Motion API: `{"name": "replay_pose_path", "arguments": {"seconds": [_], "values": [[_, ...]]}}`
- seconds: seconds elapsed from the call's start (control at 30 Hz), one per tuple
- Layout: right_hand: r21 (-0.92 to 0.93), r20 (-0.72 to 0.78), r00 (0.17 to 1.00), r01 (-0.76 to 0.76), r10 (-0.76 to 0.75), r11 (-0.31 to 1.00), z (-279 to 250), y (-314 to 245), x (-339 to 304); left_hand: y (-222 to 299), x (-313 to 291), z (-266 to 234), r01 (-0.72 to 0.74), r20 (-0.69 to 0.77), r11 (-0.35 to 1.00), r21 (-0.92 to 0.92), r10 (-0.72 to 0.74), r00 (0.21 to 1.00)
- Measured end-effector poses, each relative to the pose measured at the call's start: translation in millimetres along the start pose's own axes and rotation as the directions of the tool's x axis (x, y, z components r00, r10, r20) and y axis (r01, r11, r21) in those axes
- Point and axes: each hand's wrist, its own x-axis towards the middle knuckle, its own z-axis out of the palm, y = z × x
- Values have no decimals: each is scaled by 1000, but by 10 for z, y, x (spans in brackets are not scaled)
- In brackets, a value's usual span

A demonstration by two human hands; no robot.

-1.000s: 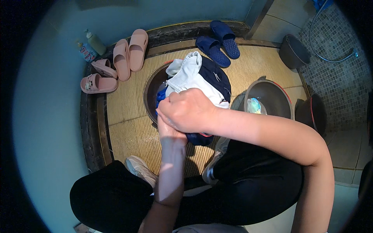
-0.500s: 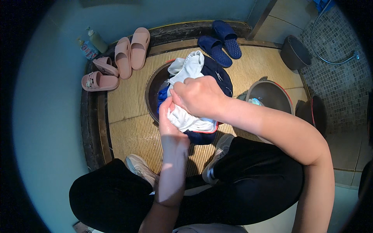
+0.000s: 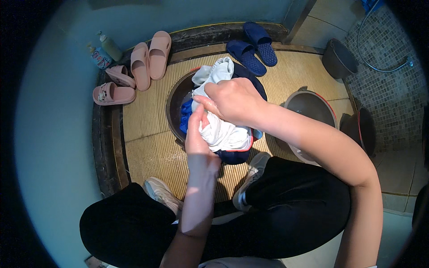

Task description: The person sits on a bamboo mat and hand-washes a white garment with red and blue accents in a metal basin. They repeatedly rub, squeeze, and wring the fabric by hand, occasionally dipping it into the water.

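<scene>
White cloth (image 3: 227, 136) was draped over the basin (image 3: 175, 96), long axis laid roughly far rim to near rim, loose folds bunched at the basin's near side. Right hand (image 3: 237, 100) was fisted on it above the basin's middle; left hand (image 3: 198, 136) was curled on its left edge at the basin's near-left, fingers partly hidden. Folds were seen just right of the left, nearward of the right; neither hand was nearer, cloth was touched by both.

Four pale-pink open-toed slippers (image 3: 160, 58) here, two navy-blue open-toed slippers (image 3: 246, 57) there, two upright bottles, green and blue (image 3: 110, 47), two pale low-cut sneakers (image 3: 161, 194), four dark round plastic tubs (image 3: 338, 59), and two bare hands (image 3: 237, 100)!
</scene>
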Motion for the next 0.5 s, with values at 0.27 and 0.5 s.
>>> {"name": "replay_pose_path", "arguments": {"seconds": [0.27, 0.5], "values": [[286, 613, 782, -87, -112, 954, -331, -75, -185, 431, 66, -191, -404, 233, 713, 573, 331, 915], [546, 423, 885, -78, -194, 834, 10, 5, -313, 499, 13, -170, -348, 364, 436, 830, 50, 930]]}}
